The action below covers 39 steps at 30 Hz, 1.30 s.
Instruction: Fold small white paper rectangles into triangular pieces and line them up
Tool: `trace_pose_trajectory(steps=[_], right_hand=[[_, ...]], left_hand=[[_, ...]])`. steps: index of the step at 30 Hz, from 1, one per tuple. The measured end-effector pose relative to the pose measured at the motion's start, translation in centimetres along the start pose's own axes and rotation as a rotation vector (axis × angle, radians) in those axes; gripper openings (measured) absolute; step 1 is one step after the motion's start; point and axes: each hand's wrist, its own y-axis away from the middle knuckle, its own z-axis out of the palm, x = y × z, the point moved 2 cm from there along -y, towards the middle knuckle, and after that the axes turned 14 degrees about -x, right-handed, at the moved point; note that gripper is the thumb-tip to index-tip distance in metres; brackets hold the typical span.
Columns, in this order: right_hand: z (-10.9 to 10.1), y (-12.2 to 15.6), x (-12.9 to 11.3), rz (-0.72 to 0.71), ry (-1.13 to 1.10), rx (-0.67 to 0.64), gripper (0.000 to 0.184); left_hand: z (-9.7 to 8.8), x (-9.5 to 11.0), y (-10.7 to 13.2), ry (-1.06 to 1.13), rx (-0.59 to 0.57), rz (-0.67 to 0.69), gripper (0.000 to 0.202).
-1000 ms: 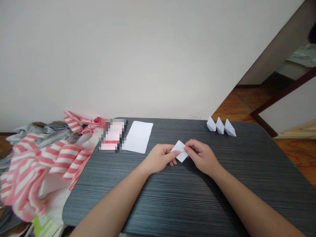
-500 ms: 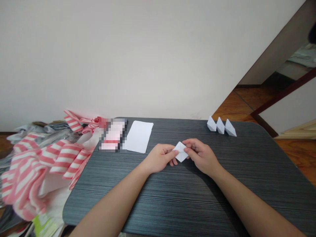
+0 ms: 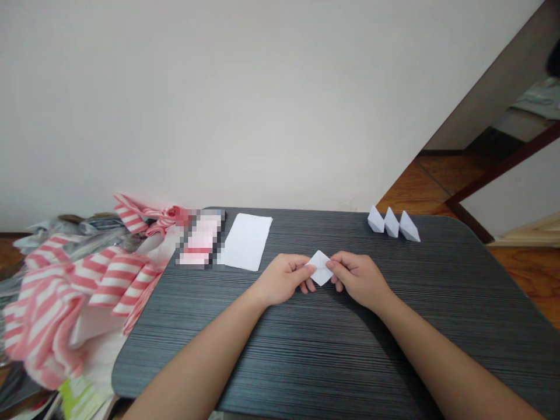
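Observation:
A small white folded paper (image 3: 321,269), diamond-shaped with creases across its face, is held above the dark table (image 3: 280,350). My left hand (image 3: 286,279) pinches its left corner, thumb on top and fingers beneath. On the opposite corner, my right hand (image 3: 356,277) grips with thumb and index finger, the other fingers curled below. Farther off to the right stand three folded paper boats (image 3: 392,223) in a row. White paper sheets (image 3: 247,242) lie to the left of my hands.
A pixelated pink-and-white item (image 3: 201,239) lies at the table's left back. Red-and-white striped cloth (image 3: 118,277) and plastic bags are heaped beside the table's left edge. A pale wall (image 3: 262,105) rises behind, and wooden floor (image 3: 437,175) shows at right.
My right index finger and hand have shifted slightly at the paper's right corner, uncovering more of its upper right edge. The left hand keeps its hold.

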Motion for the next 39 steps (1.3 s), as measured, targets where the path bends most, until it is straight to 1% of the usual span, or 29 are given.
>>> trace_pose_trajectory(steps=[5, 11, 16, 23, 29, 34, 39], right_hand=[[-0.04, -0.06, 0.0, 0.004, 0.005, 0.007, 0.025], [0.09, -0.17, -0.05, -0.043, -0.031, -0.08, 0.02], [0.0, -0.12, -0.26, -0.016, 0.031, -0.052, 0.025], [0.04, -0.01, -0.66, -0.03, 0.107, -0.07, 0.028], [0.32, -0.13, -0.53, -0.015, 0.041, -0.13, 0.026], [0.3, -0.08, -0.31, 0.032, 0.047, -0.165, 0.035], [0.01, 0.01, -0.32, 0.06, 0.024, -0.152, 0.035]], left_hand=[[0.05, 0.16, -0.03, 0.024, -0.015, -0.013, 0.034], [0.09, 0.37, 0.04, 0.004, -0.022, -0.009, 0.032], [0.29, 0.35, 0.0, -0.018, -0.025, -0.004, 0.031], [0.53, 0.08, -0.04, -0.063, 0.054, -0.02, 0.03], [0.43, -0.06, 0.08, -0.086, 0.093, -0.035, 0.031], [0.37, 0.09, 0.06, -0.072, 0.092, -0.04, 0.032], [0.3, 0.26, -0.06, -0.029, 0.095, -0.051, 0.032]])
